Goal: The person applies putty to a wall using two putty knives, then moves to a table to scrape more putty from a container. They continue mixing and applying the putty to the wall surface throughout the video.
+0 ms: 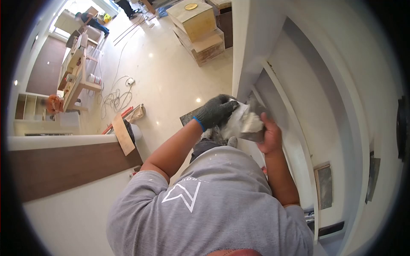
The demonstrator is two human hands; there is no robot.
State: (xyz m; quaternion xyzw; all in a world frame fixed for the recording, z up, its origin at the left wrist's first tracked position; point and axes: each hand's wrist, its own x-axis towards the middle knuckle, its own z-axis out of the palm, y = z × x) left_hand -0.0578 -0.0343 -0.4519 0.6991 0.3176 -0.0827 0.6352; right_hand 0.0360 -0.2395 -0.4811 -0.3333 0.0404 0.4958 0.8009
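Observation:
My left hand (215, 112) wears a dark knitted glove with a blue cuff; its fingers are closed at the upper edge of a pale, bag-like thing (235, 123), blurred by motion. Bare, my right hand (271, 135) has its thumb and fingers closed on a grey flat plate (253, 136). White putty-like paste (253, 123) lies in a lump on that plate. Both hands are close together in front of my belly. What the gloved fingertips touch is partly hidden by the blur.
To my right stands a white shelf frame (294, 106) with a grey flat plate (324, 186) leaning in it. A wooden step box (198, 32) is ahead. Cables (115, 100) lie on the floor, left of me. A co-worker (92, 21) bends at the far workbench (74, 64).

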